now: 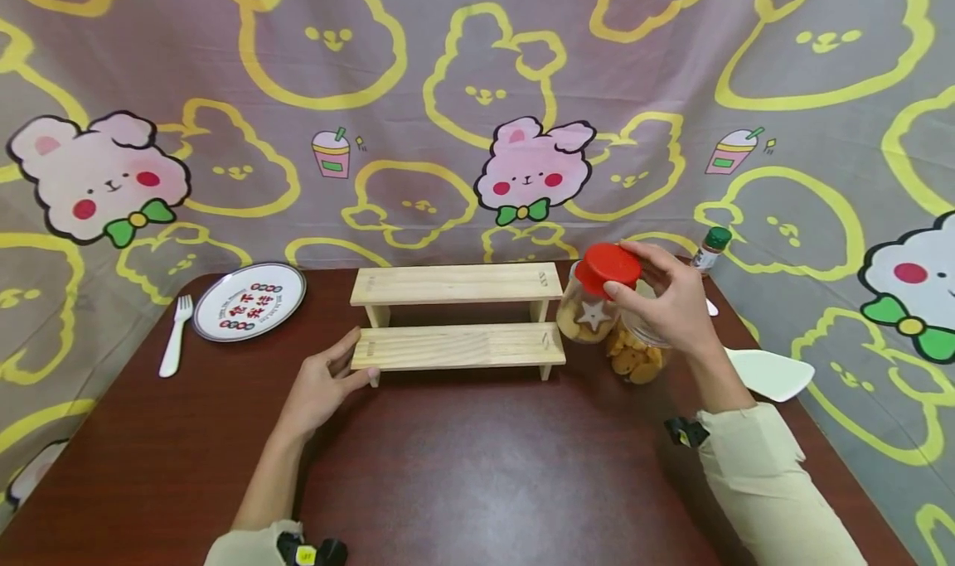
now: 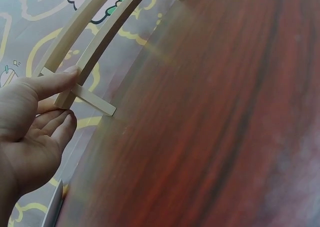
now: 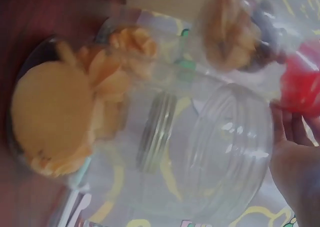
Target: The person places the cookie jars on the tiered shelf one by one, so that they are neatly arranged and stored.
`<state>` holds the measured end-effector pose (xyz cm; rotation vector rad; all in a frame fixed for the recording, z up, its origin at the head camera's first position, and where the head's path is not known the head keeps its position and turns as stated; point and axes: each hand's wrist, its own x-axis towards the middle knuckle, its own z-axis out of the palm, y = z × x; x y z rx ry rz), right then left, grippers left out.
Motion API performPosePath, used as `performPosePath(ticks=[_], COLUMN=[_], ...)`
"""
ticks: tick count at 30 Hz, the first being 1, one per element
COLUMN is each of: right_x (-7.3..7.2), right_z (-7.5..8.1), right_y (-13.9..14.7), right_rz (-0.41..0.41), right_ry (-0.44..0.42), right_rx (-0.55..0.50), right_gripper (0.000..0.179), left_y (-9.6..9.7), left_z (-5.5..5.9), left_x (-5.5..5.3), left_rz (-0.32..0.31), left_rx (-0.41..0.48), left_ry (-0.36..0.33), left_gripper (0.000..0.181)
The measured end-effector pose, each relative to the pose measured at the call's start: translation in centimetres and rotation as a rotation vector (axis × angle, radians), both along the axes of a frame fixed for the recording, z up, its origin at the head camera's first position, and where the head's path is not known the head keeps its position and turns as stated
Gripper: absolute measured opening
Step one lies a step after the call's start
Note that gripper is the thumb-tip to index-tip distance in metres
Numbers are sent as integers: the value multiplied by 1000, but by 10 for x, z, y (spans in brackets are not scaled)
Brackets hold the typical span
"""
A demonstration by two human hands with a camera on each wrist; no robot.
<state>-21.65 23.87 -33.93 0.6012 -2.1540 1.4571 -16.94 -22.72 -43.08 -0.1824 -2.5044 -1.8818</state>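
My left hand grips the left end of the lower board of a two-tier wooden rack. In the left wrist view, the thumb and fingers lie around that board end. With its fingers and thumb, my right hand holds the red lid of a clear jar with a star and cookies inside, beside the rack's right end. In the right wrist view this jar appears raised off the table. Below my right hand stands a lidless clear jar of cookies, partly hidden by the hand.
A white plate with red writing and a white fork lie at the left. On the right are a green-capped bottle and a white spatula. A patterned cloth hangs behind the dark wooden table.
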Motion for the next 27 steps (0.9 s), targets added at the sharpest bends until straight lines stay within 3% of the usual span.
performPosePath(ticks=[12,27], right_x=[-4,-20], right_z=[17,14], right_y=[-24,-50], right_rz=[-10,-35], right_ry=[85,71], right_rx=[-272,-281], right_gripper=[50,54], left_y=[0,1], left_z=[-1,2], left_x=[1,2], left_rz=[1,7], left_rx=[14,10], left_ry=[0,-9], left_gripper=[75,75])
